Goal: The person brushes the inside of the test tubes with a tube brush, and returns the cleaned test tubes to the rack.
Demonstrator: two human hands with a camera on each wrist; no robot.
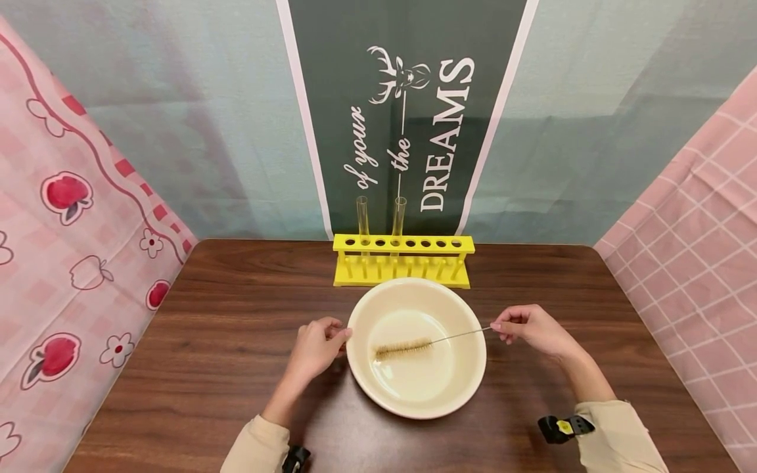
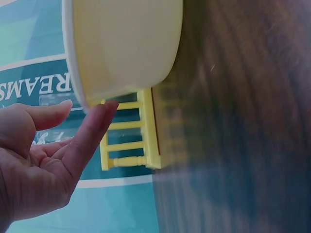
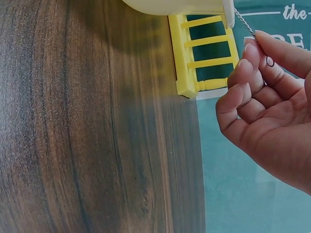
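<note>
A cream basin (image 1: pixel 416 410) stands on the table, and a test tube brush (image 1: pixel 403 348) with tan bristles slants down into it. My right hand (image 1: pixel 535 332) pinches the brush's twisted wire handle (image 3: pixel 245 24) near its looped end, between thumb and fingertips, just beyond the basin's right rim. On the left side my left hand (image 1: pixel 316 345) holds the basin's rim, thumb on top and index finger underneath. In the left wrist view the index fingertip (image 2: pixel 111 106) lies against the rim's underside. The brush's bristles are hidden from both wrist views.
Behind the basin stands a yellow test tube rack (image 1: pixel 404 244) holding two clear test tubes (image 1: pixel 363 217), both upright. Dark wood tabletop (image 1: pixel 225 368) extends around the basin. Patterned cloths hang at the back (image 1: pixel 236 131) and on both sides.
</note>
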